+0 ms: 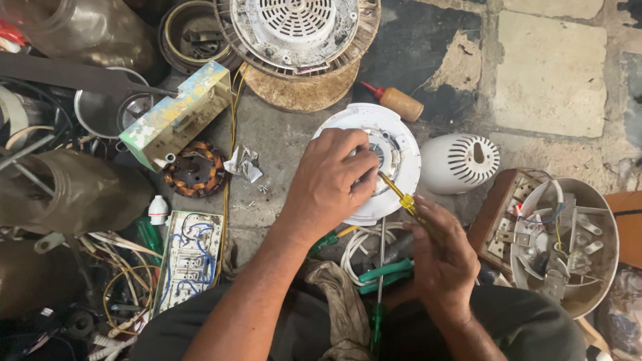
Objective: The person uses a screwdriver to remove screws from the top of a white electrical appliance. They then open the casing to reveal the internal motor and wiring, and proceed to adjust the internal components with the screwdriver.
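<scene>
**Head view: two hands on a white fan motor housing**

At the centre of the frame we see the left hand (331, 184) curled down over the round white motor housing (396, 144), fingers closed on its middle. Just below and to the right, our right hand (438, 257) is clenched around a yellow-handled screwdriver (400, 194), whose tip meets the housing beside the left fingertips. A white vented cover (460, 162) lies right of the housing, a copper-wound stator (194, 170) to the left.
</scene>
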